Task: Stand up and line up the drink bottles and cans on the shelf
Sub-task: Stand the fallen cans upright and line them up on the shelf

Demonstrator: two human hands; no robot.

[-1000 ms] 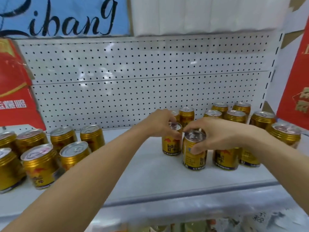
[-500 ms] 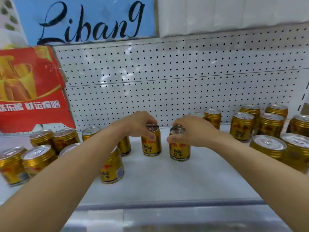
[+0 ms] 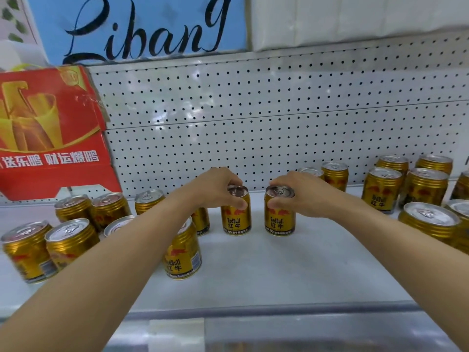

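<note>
Left hand (image 3: 215,188) curled over the rim of an upright gold can (image 3: 236,212), fingertips and thumb pinching its top edge from above. Right hand (image 3: 302,194) gripping a second upright gold can (image 3: 279,214) the same way, thumb on the near side of the rim, fingers wrapped over the far side. Both held cans stand on the white shelf (image 3: 253,270) near its middle, side by side with a gap between them, labels facing the camera. More gold cans stand in a loose cluster at left (image 3: 71,240), one partly hidden behind the left forearm (image 3: 182,252). Another cluster stands at right (image 3: 380,189), some against the pegboard back panel (image 3: 253,110). Red carton (image 3: 48,128) leans at upper left above the left cluster.
</note>
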